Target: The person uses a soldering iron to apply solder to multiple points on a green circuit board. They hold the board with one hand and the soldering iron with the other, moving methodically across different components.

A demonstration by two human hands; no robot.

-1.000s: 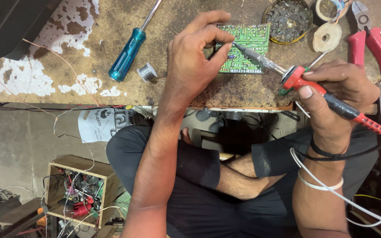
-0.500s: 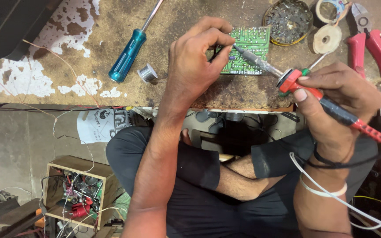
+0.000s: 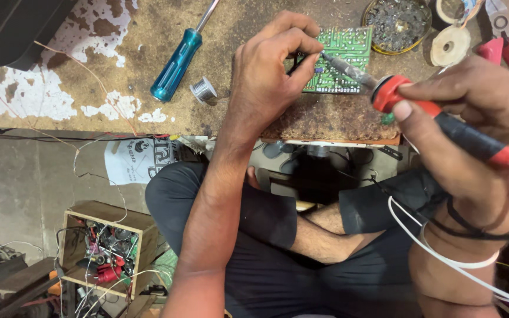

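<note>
Looking down from head height, a worn, paint-stained workbench fills the top of the view, and the person's crossed legs show below its edge. On the floor at lower left stands a wooden box crammed with wires and small parts. The right hand is closed around a red-and-black soldering iron, whose metal tip reaches up-left to a green circuit board. That board lies flat near the bench's front edge, between the two hands, on a rough brown pad. The left hand rests on the board's left side, thumb and fingers pinched together right at the iron's tip; what they pinch is too small to make out. A blue-handled screwdriver lies tilted on the bench to the left, a small spool of solder wire just beside it. At top right sit a round tin of metal scraps and red-handled pliers.
</note>
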